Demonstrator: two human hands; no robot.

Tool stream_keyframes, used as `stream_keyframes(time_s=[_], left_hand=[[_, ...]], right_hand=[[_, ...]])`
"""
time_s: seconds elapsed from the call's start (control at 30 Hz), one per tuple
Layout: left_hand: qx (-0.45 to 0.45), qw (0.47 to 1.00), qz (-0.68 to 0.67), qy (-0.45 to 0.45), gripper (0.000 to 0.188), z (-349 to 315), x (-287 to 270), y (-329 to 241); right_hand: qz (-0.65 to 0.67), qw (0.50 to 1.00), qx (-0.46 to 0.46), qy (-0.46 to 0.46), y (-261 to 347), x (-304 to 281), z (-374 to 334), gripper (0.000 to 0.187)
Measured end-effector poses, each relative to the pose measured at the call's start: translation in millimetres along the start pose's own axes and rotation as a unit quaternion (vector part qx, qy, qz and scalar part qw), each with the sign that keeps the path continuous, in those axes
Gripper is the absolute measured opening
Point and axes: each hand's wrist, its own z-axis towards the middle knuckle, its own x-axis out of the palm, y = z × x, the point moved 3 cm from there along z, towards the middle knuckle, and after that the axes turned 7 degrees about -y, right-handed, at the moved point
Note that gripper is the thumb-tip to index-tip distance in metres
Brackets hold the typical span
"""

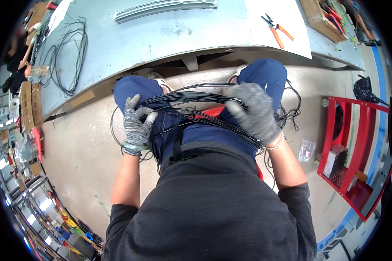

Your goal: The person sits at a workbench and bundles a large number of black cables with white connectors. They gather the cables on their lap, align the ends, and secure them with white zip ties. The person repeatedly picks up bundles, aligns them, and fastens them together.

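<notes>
A long bundle of thin black cables [191, 96] lies across my lap, with loose strands hanging down on both sides. My left hand [137, 124], in a grey knit glove, holds the bundle's left end, its fingers bent over the strands. At the other end, my right hand [255, 111] in a matching glove is closed over the cables from above. The palm side of both hands is hidden. Some strands sag between the hands, over my blue trousers.
A grey-blue table [170, 37] stands in front of my knees. On it are orange-handled pliers [277, 31] on white paper, grey slotted strips [165, 9] and a loose black cable coil [69, 56]. A red metal cart [350, 152] stands right, near a small plastic bag [307, 150] on the floor.
</notes>
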Motion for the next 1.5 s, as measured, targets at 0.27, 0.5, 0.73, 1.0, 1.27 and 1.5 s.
stream_keyframes(time_s=[0.27,0.5,0.73,1.0,1.27,1.5], left_hand=[[0.002,0.999,0.044,-0.008,0.015,-2,-11,2],[0.036,0.995,0.087,-0.014,0.014,-4,11,6],[0.042,0.989,0.142,-0.001,0.017,-7,23,10],[0.053,0.984,0.171,0.016,0.019,-7,26,12],[0.04,0.978,0.198,0.041,0.021,-5,29,15],[0.042,0.977,0.204,0.05,0.025,-4,31,28]], right_hand=[[0.115,0.987,0.065,0.096,13,55,9,0.019],[0.169,0.833,0.475,0.229,-54,-39,-86,0.018],[-0.108,0.822,0.504,0.244,-91,-75,-213,0.014],[-0.152,0.805,0.505,0.272,-119,-41,-285,0.03],[-0.047,0.824,0.485,0.288,-123,-38,-266,0.028],[-0.07,0.894,0.416,0.151,-140,-53,-293,0.019]])
